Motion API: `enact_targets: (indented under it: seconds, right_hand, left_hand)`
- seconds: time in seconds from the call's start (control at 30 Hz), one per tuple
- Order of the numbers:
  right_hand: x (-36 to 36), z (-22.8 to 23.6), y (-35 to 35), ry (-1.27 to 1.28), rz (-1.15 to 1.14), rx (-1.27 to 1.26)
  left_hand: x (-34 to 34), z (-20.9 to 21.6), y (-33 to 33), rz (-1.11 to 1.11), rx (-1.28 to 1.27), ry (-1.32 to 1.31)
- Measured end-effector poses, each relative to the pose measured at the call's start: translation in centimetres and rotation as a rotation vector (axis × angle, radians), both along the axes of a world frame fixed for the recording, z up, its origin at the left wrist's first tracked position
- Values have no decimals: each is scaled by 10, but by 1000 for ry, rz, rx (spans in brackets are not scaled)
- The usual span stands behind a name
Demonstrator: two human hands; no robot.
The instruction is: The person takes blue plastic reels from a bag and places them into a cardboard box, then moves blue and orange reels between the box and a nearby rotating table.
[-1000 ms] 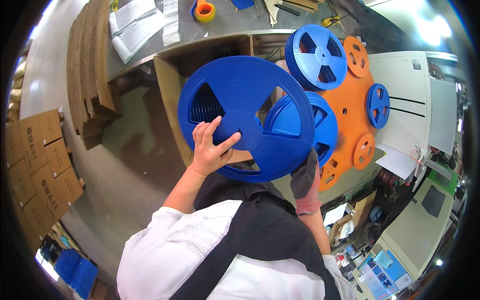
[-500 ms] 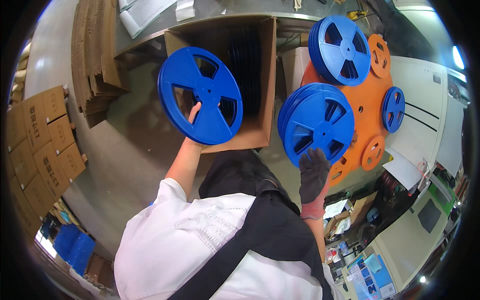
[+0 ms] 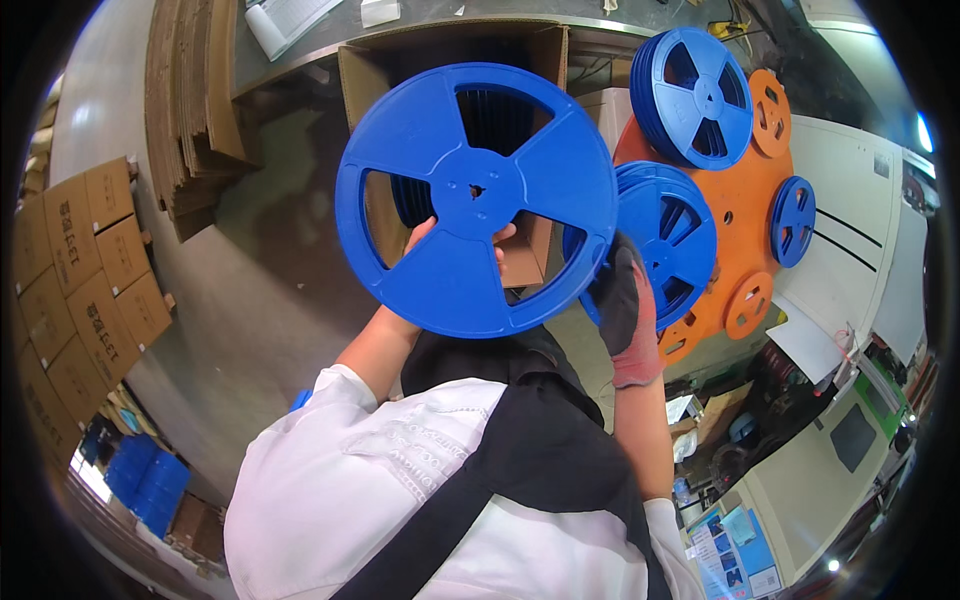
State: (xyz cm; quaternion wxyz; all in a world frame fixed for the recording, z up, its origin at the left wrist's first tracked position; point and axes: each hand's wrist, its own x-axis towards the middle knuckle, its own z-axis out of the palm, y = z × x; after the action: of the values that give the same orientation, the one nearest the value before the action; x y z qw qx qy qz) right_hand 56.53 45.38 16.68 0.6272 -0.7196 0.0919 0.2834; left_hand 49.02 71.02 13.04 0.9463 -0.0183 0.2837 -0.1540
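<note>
A large blue plastic reel (image 3: pixel 400 290) with three wide cut-outs is raised in front of me, face toward me. My bare left hand (image 3: pixel 421 234) grips it from behind; fingers show through two of its openings. At the reel's right edge my right hand (image 3: pixel 628 305), in a dark grey and pink glove, is closed on the rim; its fingertips are partly hidden. Behind the reel an open cardboard box (image 3: pixel 558 90) holds more reels, dark in its shadow. Just beyond my right hand stands a stack of blue reels (image 3: pixel 680 225).
An orange round plate (image 3: pixel 740 215) on the right carries another blue reel stack (image 3: pixel 700 95), a small blue reel (image 3: pixel 792 222) and small orange reels. Flattened cardboard (image 3: pixel 195 110) stands at the left, near stacked cartons (image 3: pixel 95 260). A metal table (image 3: pixel 430 15) lies beyond the box.
The held blue reel has come nearer and to the right, now covering much of the box. My right hand has moved up from the lower stack to the held reel's right rim.
</note>
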Motion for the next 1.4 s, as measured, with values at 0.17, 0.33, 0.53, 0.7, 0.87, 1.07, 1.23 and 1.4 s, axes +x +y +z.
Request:
enact_targets:
  seconds: [0.17,0.33,0.53,0.7,0.87,1.07,1.23,1.4]
  right_hand:
    - [5,25,34,601,-531,616]
    - [3,15,20,736,-550,898]
    - [5,33,33,10,44,-13]
    - [-2,51,84,220,-89,332]
    - [2,59,95,-87,536,147]
    - [0,45,26,-28,-43,107]
    - [12,37,-20,-26,-364,126]
    - [5,29,-48,-13,-410,133]
  left_hand:
    - [5,-11,-13,14,-183,-9]
    - [-5,-29,-21,17,-51,52]
    - [-106,-156,-5,-122,993,892]
    - [-11,-52,-26,-162,1115,-190]
    - [-10,-87,-42,-57,778,-130]
    - [3,-45,-17,25,251,-34]
    - [-1,-42,-14,135,-105,-69]
    - [4,-33,-15,141,-203,-161]
